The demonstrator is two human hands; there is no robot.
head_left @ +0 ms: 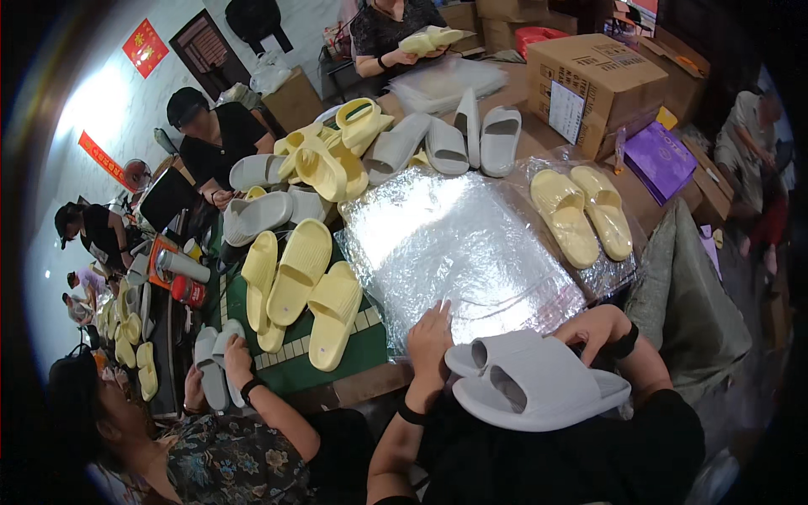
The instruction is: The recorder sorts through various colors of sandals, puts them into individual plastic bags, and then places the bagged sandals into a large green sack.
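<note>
My left hand lies with its fingers stretched out on the near edge of a stack of clear plastic bags. My right hand is curled at the far side of a pair of grey slide slippers and grips them; some of its fingers are hidden behind them. The slippers sit low in front of me, one over the other, beside the near edge of the stack. To the right of the bags, a pair of yellow slippers lies wrapped in clear plastic.
Loose yellow slippers and grey slippers spread left and beyond. A cardboard box and purple packs stand at the back right, above a grey-green sack. A co-worker's hand holds grey slippers at my left.
</note>
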